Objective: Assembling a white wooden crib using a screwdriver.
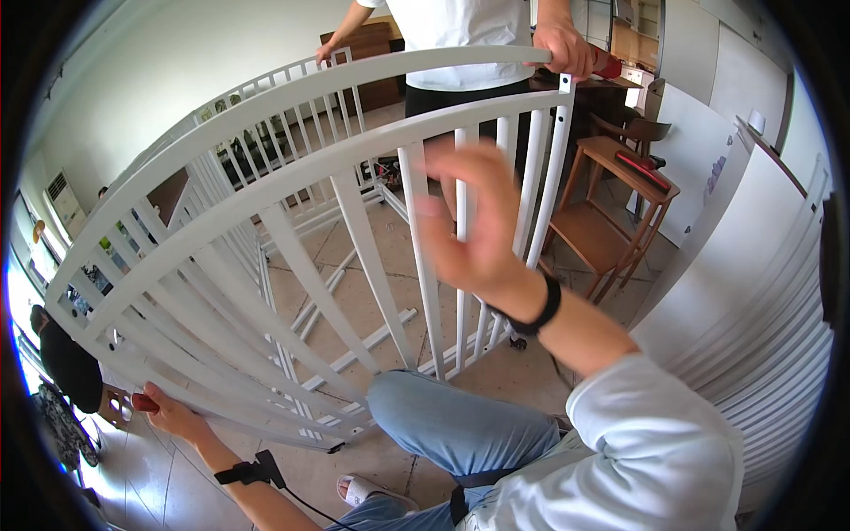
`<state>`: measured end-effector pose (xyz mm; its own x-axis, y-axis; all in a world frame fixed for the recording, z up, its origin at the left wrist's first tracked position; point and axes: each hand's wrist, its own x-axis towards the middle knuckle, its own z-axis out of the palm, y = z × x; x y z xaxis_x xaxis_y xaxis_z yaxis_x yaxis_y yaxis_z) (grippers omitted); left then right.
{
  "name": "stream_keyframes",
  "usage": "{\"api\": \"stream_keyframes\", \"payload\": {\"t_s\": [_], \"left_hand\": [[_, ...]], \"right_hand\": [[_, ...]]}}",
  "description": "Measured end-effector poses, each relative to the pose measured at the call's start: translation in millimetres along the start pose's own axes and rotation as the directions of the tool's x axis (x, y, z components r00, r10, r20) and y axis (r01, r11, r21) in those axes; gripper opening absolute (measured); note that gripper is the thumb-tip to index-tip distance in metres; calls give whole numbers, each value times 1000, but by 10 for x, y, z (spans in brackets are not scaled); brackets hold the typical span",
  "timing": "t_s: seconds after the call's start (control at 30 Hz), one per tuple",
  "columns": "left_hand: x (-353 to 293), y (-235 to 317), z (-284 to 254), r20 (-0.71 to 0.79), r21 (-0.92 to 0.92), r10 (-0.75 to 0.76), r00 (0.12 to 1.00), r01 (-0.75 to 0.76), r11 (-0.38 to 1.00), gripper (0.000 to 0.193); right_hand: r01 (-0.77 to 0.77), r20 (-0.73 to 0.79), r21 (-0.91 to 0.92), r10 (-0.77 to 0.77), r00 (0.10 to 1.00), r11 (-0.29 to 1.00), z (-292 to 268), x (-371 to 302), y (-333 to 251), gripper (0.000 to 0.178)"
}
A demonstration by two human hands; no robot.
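Observation:
A white slatted crib panel (359,232) with a curved rail stands tilted in front of me. At its lower left end, my left hand (177,419) is closed around a small red piece (144,403), its exact kind unclear. My right hand (478,217), raised before the slats, is smeared by motion; its fingers look curled, and nothing in them can be made out. Across the panel, a co-worker's hand (567,49) rests at the right end of the top rail, by a red object (606,64). That person's other hand (326,53) touches the far railing.
Loose white bars (372,338) lie on the tiled floor inside the frame. To the right stand a wooden chair (611,208) with a red tool (642,170) on it, and white boards (735,257). My bent knee (443,403) is close to the panel's lower edge.

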<state>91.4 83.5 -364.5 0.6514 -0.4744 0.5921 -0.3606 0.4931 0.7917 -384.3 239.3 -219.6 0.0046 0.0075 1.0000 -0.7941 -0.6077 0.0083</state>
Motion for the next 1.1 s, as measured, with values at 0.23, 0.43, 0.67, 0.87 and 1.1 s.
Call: {"api": "stream_keyframes", "payload": {"t_s": [0.23, 0.43, 0.67, 0.87, 1.1], "left_hand": [[195, -125, 135, 46, -136, 57, 997, -50, 989, 65], [195, -12, -28, 98, -55, -89, 991, 95, 994, 78], [144, 94, -130, 222, -72, -95, 970, 113, 991, 92], [32, 227, -68, 255, -222, -76, 964, 135, 966, 94], [-89, 390, 24, 136, -116, -83, 987, 99, 988, 101]], "right_hand": [[-861, -381, -509, 902, 205, -19, -1504, -2782, 1095, 70], [-975, 98, -214, 992, -83, -60, -1699, -3684, 1712, 40], [-992, -276, -51, 956, -99, -118, -1423, -3568, 1701, 17], [-1000, -327, 0, 945, 8, 9, -1539, -3725, 1891, 20], [-985, -60, -107, 988, 143, 136, -1522, -3725, 1704, 17]]}}
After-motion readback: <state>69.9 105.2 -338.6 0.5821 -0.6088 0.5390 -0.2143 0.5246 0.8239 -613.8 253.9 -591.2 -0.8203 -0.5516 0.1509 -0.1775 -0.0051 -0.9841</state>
